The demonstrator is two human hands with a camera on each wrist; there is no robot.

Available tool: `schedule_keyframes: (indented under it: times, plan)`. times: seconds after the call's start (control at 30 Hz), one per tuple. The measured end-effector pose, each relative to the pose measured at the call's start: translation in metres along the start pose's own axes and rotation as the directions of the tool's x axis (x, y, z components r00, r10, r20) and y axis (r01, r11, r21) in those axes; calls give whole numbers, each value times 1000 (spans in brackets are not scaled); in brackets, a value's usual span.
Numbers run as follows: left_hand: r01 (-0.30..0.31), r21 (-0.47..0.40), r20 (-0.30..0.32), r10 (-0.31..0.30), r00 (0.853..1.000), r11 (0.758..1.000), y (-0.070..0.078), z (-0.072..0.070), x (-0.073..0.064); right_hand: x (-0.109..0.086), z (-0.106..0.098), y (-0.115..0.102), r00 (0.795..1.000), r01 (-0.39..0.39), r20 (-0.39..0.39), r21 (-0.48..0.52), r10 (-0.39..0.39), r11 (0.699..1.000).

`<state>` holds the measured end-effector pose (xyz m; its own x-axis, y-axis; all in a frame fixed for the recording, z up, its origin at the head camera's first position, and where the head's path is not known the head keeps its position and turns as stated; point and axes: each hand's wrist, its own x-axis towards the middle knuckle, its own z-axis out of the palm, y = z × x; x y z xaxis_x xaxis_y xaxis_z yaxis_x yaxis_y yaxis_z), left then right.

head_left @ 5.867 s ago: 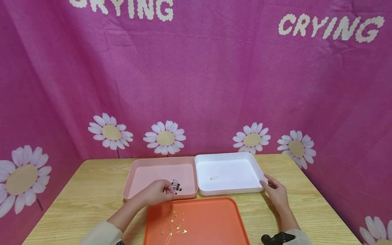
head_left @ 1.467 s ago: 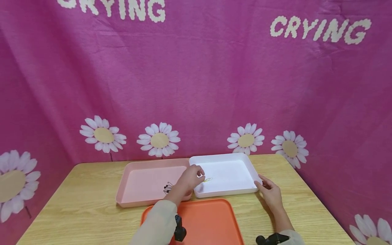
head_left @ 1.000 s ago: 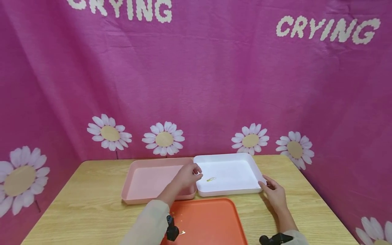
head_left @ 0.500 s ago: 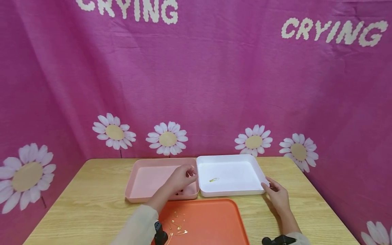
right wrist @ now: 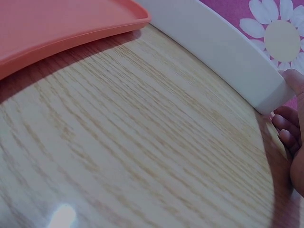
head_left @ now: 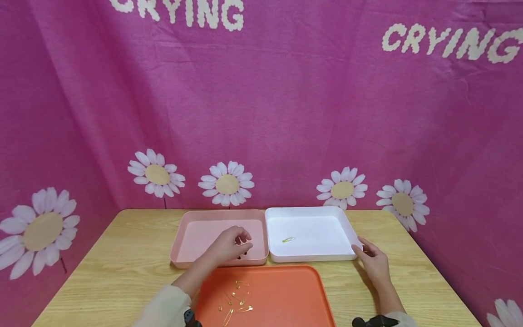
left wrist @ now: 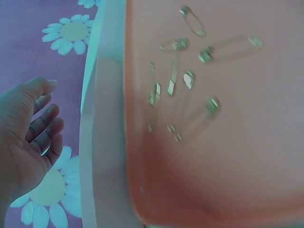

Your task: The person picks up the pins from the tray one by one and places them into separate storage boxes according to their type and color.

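My left hand (head_left: 229, 245) hovers over the pink tray (head_left: 200, 231), fingers loosely bent; the left wrist view shows nothing between thumb and fingers. Beneath it, black safety pins (head_left: 239, 257) lie in that tray, mostly hidden by the hand. My right hand (head_left: 375, 263) grips the right front corner of the white tray (head_left: 323, 234), thumb on the rim (right wrist: 284, 76) and fingers against the outside. Inside the white tray are gold safety pins (head_left: 288, 239), overlapping at one spot. Several more gold safety pins (left wrist: 205, 54) lie scattered on the orange tray (head_left: 290, 295), toward its left side.
The pink and white trays stand side by side at the back of the wooden table (head_left: 122, 263), with the orange tray in front of them. Behind the table hangs a magenta cloth (head_left: 278, 113) printed with daisies and lettering.
A gold safety pin has joined the one in the white tray. My left hand has drawn back leftward from there to above the pink tray. The right hand keeps its place at the corner.
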<state>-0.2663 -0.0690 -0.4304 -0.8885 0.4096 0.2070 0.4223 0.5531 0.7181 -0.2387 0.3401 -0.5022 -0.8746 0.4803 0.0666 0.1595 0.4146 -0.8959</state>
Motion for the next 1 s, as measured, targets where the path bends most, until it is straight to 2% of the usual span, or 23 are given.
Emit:
schedule_keyframes:
  times: [0.27, 0.43, 0.6, 0.7, 0.8, 1.0]
  plan:
    - [-94, 20, -8, 94, 996, 995, -13, -10, -23, 1, 0, 0, 1000, 8, -11, -1, -8, 1000]
    - [-110, 70, 6, 110, 994, 991, -17, -16, -34, 2, 1, 1, 1000, 4, -15, -8, -4, 1000]
    - [-143, 85, 42, 140, 989, 986, -20, -22, -46, 1, 0, 2, 1000, 2, -14, 9, -2, 1000]
    - [-165, 101, 87, 156, 984, 981, -20, -26, -54, -1, -1, 2, 1000, 5, -10, 21, -5, 1000]
    - [-187, 139, 163, 163, 973, 973, -19, -31, -61, -1, -1, 2, 1000, -4, -8, 23, 4, 1000]
    - [-254, 183, 337, 182, 924, 950, -20, -35, -73, 0, -1, 2, 1000, 12, -9, 10, -11, 1000]
